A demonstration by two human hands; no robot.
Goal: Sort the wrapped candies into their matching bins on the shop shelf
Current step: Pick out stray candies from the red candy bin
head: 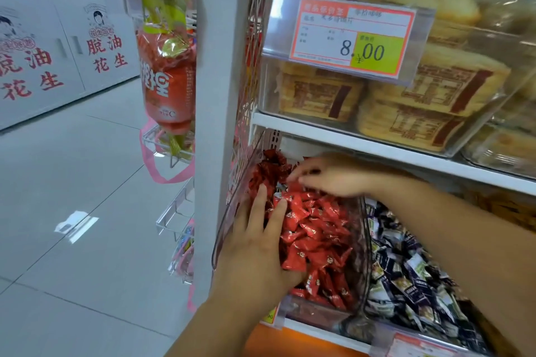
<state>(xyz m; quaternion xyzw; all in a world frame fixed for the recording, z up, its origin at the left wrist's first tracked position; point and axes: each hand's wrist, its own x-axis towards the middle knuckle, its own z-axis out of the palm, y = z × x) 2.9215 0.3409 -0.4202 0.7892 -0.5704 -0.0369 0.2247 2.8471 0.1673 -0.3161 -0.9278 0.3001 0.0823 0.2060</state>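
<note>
Head cam: left hand (pixel 261 243) flat on red candies (pixel 313 229), fingers straight; we can't tell grip of right hand (pixel 333 177). Sweep cd spill reds into blue-white candies (pixel 406 269) rt.

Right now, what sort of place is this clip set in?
A shop, probably a snack or grocery aisle. A price tag reading 8.00 hangs in front of packaged cakes, shelf bins below hold loose red candies and dark-wrapped candies, and printed cartons stand across the aisle.

Left bin (pixel 365 264) sits beside right bin (pixel 383 327), under the biscuit bin (pixel 267 81).
</note>
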